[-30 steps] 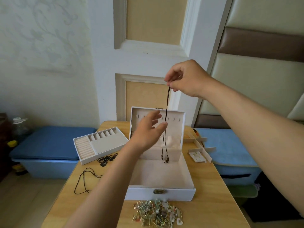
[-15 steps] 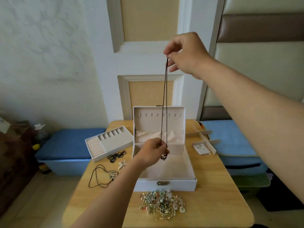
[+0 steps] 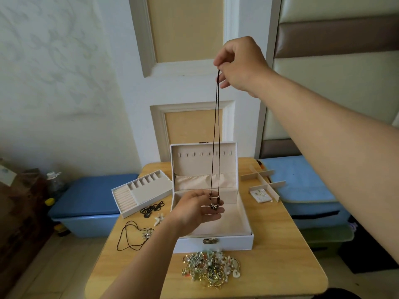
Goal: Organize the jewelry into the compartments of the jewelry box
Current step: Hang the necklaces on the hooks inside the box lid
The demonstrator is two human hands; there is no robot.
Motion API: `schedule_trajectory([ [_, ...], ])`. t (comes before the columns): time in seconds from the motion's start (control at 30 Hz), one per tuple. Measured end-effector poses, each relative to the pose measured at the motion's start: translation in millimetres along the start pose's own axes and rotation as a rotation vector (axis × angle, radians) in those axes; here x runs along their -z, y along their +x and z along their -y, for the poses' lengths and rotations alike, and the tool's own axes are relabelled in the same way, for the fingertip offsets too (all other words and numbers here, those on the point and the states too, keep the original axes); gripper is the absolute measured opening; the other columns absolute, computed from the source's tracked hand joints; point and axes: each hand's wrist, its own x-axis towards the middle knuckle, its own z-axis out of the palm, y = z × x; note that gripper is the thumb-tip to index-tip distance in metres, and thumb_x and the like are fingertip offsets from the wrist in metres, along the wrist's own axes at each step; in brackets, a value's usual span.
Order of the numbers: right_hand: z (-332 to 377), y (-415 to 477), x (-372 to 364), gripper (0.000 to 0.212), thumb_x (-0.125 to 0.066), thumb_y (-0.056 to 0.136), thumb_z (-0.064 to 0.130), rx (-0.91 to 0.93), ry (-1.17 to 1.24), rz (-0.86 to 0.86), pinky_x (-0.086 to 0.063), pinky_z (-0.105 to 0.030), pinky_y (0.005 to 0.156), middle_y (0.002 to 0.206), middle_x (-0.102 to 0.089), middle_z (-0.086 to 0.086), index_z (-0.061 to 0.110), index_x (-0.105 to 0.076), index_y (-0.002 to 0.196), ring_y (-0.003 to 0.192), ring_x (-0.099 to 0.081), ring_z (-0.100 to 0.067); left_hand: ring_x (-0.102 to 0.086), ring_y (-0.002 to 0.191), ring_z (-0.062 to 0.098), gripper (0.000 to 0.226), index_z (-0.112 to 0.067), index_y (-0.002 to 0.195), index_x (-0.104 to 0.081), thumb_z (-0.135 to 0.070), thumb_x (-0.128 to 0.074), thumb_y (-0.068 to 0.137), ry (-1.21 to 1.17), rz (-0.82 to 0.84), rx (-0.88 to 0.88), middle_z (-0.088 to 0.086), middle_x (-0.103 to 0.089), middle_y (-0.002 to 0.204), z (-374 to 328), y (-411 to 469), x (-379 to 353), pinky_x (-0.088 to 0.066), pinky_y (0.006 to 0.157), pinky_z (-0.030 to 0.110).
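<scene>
My right hand (image 3: 239, 63) pinches the top of a black cord necklace (image 3: 216, 130) and holds it high above the open white jewelry box (image 3: 228, 242). The cord hangs straight down in front of the lid (image 3: 194, 167). Its small pendant (image 3: 214, 206) dangles at the fingers of my left hand (image 3: 192, 210), which lies under it with fingers loosely spread over the box's empty bottom. A heap of mixed jewelry (image 3: 210, 268) lies on the table in front of the box.
The removed ring tray (image 3: 149, 188) sits left of the box, with a black knotted piece (image 3: 152, 209), a star charm (image 3: 159, 219) and another cord necklace (image 3: 133, 236) nearby. Loose dividers (image 3: 262, 180) and an earring card (image 3: 260, 195) lie to the right. Blue bins (image 3: 90, 197) flank the wooden table (image 3: 280, 255).
My right hand lifted the necklace higher. My left hand slid down the cord to the pendant, closed round it, and now has its fingers spread beneath it.
</scene>
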Motion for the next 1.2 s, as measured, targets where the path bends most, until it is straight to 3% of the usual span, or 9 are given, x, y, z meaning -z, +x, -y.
schedule_trajectory([
  [0.1,-0.3,1.0,1.4,0.029,-0.047,0.086,-0.010,-0.003,-0.020,-0.026,-0.062,-0.034,0.058,0.083,-0.064,-0.009,0.011,-0.066,0.081,0.071,-0.073,-0.027,-0.069,0.098,0.039,0.030,0.003,0.112,-0.062,0.017,-0.054,0.087,0.064,0.019,-0.026,0.022,-0.069,0.102,1.0,-3.3,-3.0,-0.057,0.087,0.045],
  [0.23,0.4,0.6,2.1,0.030,-0.045,0.085,-0.011,0.006,-0.027,-0.029,-0.062,-0.034,0.058,0.084,-0.064,-0.009,0.010,-0.066,0.082,0.068,-0.072,-0.026,-0.070,0.098,0.041,0.027,0.005,0.112,-0.061,0.014,-0.061,0.087,0.128,-0.015,-0.052,0.026,-0.069,0.101,3.6,-7.4,-7.1,-0.059,0.084,0.044],
  [0.5,13.9,5.3,6.8,0.033,-0.046,0.078,-0.012,0.013,-0.009,-0.040,-0.062,-0.035,0.059,0.075,-0.064,-0.009,0.013,-0.066,0.074,0.068,-0.073,-0.028,-0.068,0.102,0.042,0.018,0.002,0.094,-0.061,0.018,-0.054,0.088,0.039,-0.053,-0.126,0.023,-0.068,0.094,7.6,-11.3,-11.7,-0.058,0.088,0.045],
  [0.6,15.6,6.2,7.7,0.034,-0.047,0.078,-0.011,-0.009,0.006,-0.020,-0.063,-0.039,0.062,0.076,-0.066,-0.010,0.017,-0.066,0.071,0.067,-0.073,-0.027,-0.066,0.105,0.045,0.021,0.002,0.096,-0.059,0.020,-0.053,0.087,0.019,-0.067,-0.129,0.023,-0.067,0.093,10.1,-12.2,-13.0,-0.056,0.092,0.049],
  [0.67,16.5,5.3,7.4,0.036,-0.046,0.078,-0.011,-0.012,0.005,0.006,-0.063,-0.042,0.065,0.076,-0.067,-0.010,0.018,-0.066,0.071,0.067,-0.073,-0.026,-0.067,0.105,0.041,0.025,0.002,0.105,-0.060,0.017,-0.055,0.086,0.084,-0.077,-0.133,0.021,-0.069,0.096,9.6,-13.5,-13.4,-0.056,0.093,0.048],
  [0.77,19.0,3.1,6.5,0.037,-0.045,0.078,-0.012,-0.010,0.017,0.037,-0.063,-0.040,0.065,0.077,-0.066,-0.009,0.018,-0.065,0.071,0.069,-0.073,-0.029,-0.069,0.100,0.026,0.041,-0.015,0.118,-0.064,0.010,-0.058,0.086,0.251,-0.077,-0.147,0.013,-0.073,0.103,2.2,-14.3,-13.8,-0.053,0.092,0.040],
  [1.0,24.0,-0.8,3.9,0.036,-0.045,0.080,-0.013,-0.003,0.038,0.070,-0.062,-0.034,0.062,0.080,-0.065,-0.010,0.016,-0.066,0.073,0.072,-0.073,-0.029,-0.071,0.090,0.009,0.026,-0.018,0.116,-0.067,-0.015,-0.071,0.090,0.487,-0.140,-0.309,-0.002,-0.075,0.102,-32.6,-6.2,-25.4,-0.053,0.079,0.019],
  [1.2,24.9,-2.9,4.3,0.035,-0.045,0.081,-0.012,-0.003,0.046,0.073,-0.063,-0.034,0.063,0.082,-0.065,-0.010,0.016,-0.065,0.073,0.072,-0.074,-0.028,-0.072,0.091,0.017,0.040,-0.019,0.130,-0.062,-0.028,-0.070,0.091,0.714,-0.219,-0.326,0.000,-0.074,0.096,-45.3,12.3,-31.1,-0.055,0.094,0.038],
])
